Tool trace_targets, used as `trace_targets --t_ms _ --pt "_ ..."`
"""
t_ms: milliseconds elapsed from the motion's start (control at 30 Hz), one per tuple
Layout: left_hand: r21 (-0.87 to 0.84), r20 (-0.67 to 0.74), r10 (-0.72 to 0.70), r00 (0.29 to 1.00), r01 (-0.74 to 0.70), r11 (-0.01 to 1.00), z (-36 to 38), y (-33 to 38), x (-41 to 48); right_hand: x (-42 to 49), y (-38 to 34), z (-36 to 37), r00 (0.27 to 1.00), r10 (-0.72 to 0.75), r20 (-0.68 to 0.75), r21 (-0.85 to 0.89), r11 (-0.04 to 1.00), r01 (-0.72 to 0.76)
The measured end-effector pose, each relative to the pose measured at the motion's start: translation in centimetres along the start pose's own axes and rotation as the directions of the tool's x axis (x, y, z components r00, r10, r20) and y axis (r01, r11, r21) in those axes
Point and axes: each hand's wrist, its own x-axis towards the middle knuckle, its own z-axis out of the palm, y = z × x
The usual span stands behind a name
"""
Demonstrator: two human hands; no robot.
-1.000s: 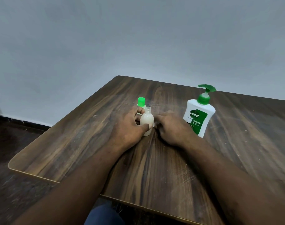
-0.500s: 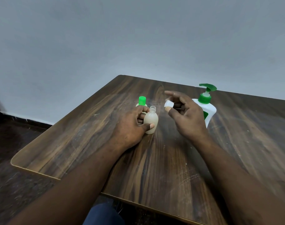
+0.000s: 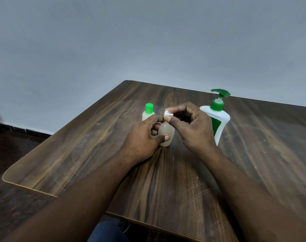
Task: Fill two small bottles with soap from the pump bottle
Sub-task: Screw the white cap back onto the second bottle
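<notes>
Where the right hand (image 3: 192, 126) reaches across, it hides the left side of the pump bottle (image 3: 222, 119) and most of the label, so only a strip of green shows. Its thumb and forefinger pinch a white cap (image 3: 167, 113) right over the neck of the bottle (image 3: 166, 135), with the other fingers loosely curled. The neck is covered, so I cannot tell whether cap and neck touch. The left hand (image 3: 143, 137) grips that bottle, thumb across its front and fingers curled behind, holding it upright on the bench (image 3: 96, 145) between the left edge and the pump bottle. Behind the left knuckles, toward the far corner, a green-capped bottle (image 3: 148, 112) shows only its top half. Both of the 2 small bottles look pale and cloudy, and how full they are is hard to make out. Blue cloth (image 3: 106, 231) is cut off at the bottom.
</notes>
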Motion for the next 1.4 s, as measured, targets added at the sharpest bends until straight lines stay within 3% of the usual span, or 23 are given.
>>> trace_targets --t_ms 367,533,767,933,1100,1267,1400 --pt "-0.015 0.006 -0.001 1.0 0.002 1.0 0.1 -0.1 0.0 0.0 0.7 -0.2 0.998 -0.039 0.041 -0.056 0.998 0.042" --pt "0.012 -0.003 0.006 1.0 -0.006 1.0 0.1 0.1 -0.1 0.1 0.8 0.0 0.994 -0.107 -0.022 -0.166 0.981 0.102" --pt "-0.006 0.004 0.008 1.0 -0.008 1.0 0.0 0.7 -0.2 0.0 0.8 -0.1 0.997 -0.064 0.05 -0.074 0.995 0.067" --pt "0.022 0.006 0.001 1.0 -0.001 1.0 -0.1 0.6 -0.1 0.1 1.0 0.1 0.998 -0.065 -0.027 -0.137 0.989 0.061" --pt "-0.007 0.011 -0.005 1.0 0.005 1.0 0.0 0.7 -0.1 0.0 0.9 0.1 0.998 -0.061 0.026 -0.086 0.994 0.063" --pt "0.01 0.003 -0.013 1.0 0.013 1.0 -0.1 0.8 -0.1 0.0 1.1 0.3 0.996 -0.077 -0.047 -0.173 0.983 0.068" --pt "-0.012 0.014 -0.015 1.0 0.015 1.0 -0.1 0.9 -0.2 0.0 0.9 0.2 0.999 -0.051 0.0 -0.104 0.993 0.051"
